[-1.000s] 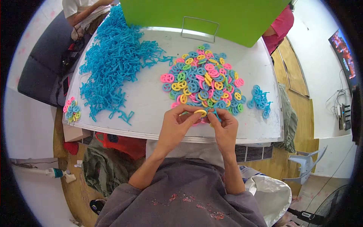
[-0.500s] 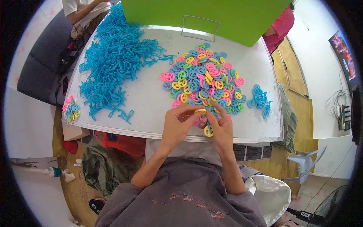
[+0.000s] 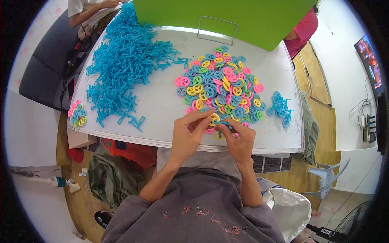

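Note:
Close to the table's near edge, my left hand (image 3: 187, 133) pinches a yellow spoked wheel (image 3: 214, 118) between thumb and fingers. My right hand (image 3: 240, 141) grips a small blue plastic frame piece (image 3: 225, 124), its tip touching or nearly touching that wheel. Another yellow wheel (image 3: 219, 135) shows faintly below the blue piece; whether it is joined to it I cannot tell. Just beyond my hands lies a heap of pink, yellow, green and blue wheels (image 3: 210, 90). To its left spreads a large heap of blue frame pieces (image 3: 121, 60).
Blue pieces fitted with wheels (image 3: 279, 108) lie at the table's right. A small cluster of coloured wheels (image 3: 77, 115) sits at the left edge. A green board-like panel (image 3: 219, 18) with a wire handle (image 3: 217, 30) stands at the back. Two people are by the far corners.
My right hand has shifted slightly right and turned, so the blue piece now lies sideways. The yellow wheel in my left hand now faces me more. The lower yellow wheel has moved up and blurred.

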A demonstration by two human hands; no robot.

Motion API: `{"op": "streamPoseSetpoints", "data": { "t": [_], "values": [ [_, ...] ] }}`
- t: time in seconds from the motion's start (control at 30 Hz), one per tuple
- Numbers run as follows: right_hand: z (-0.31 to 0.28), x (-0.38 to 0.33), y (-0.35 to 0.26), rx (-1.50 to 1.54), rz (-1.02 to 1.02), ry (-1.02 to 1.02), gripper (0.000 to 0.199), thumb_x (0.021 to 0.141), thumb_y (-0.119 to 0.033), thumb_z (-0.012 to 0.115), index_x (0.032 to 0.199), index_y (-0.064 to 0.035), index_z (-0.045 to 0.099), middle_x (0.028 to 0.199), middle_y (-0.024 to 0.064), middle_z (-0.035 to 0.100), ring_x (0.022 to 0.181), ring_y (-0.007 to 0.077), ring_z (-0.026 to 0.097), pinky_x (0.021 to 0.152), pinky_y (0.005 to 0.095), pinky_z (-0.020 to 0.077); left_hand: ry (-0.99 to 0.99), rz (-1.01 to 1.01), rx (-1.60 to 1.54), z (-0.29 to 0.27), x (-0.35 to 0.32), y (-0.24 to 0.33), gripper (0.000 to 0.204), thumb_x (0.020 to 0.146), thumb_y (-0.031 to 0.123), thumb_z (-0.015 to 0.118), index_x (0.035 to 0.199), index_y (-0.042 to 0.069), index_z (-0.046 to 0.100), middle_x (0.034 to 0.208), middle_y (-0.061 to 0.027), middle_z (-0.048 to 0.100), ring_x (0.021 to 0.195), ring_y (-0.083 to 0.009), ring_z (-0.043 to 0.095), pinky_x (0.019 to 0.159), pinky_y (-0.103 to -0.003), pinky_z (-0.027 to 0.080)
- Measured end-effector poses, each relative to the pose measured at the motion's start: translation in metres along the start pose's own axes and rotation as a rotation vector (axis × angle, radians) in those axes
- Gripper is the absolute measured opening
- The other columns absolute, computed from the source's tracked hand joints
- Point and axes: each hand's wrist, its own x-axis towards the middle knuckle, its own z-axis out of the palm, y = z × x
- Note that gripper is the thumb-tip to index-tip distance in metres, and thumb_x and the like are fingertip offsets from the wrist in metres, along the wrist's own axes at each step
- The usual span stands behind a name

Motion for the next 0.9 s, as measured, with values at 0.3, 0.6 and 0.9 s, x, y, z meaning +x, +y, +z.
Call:
{"op": "streamPoseSetpoints", "data": {
  "t": [0.3,0.6,0.9],
  "values": [
    [0.008,0.000,-0.009,0.182,0.246,0.017,0.017,0.086,-0.012,0.066,0.093,0.0036,0.068,0.064,0.0023,0.064,0.057,0.0042,0.053,0.049,0.0199,0.0396,0.044,-0.027,-0.087,0.011,-0.004,-0.002,0.022,0.089,0.001,0.057,0.109,-0.004,0.063,0.095,-0.0087,0.064,0.084,-0.0126,0.063,0.074,-0.025,0.052],
    [-0.001,0.005,-0.010,-0.140,0.016,-0.055,0.010,0.083,-0.007,0.067,0.088,0.0010,0.065,0.061,0.0044,0.061,0.052,0.0046,0.047,0.046,0.0245,0.0362,0.089,-0.058,-0.068,0.009,-0.005,0.004,0.022,0.090,0.005,0.057,0.110,-0.005,0.062,0.096,-0.0100,0.066,0.081,-0.0138,0.064,0.074,-0.025,0.053],
    [0.010,0.005,0.001,0.032,0.104,0.009,0.009,0.084,-0.007,0.065,0.088,0.0006,0.063,0.065,0.0079,0.063,0.053,0.0071,0.052,0.049,0.0245,0.0405,0.120,-0.076,-0.155,0.013,-0.006,0.000,0.022,0.090,0.004,0.057,0.111,-0.004,0.062,0.092,-0.0090,0.065,0.081,-0.0135,0.064,0.071,-0.025,0.052]
  ]
}}
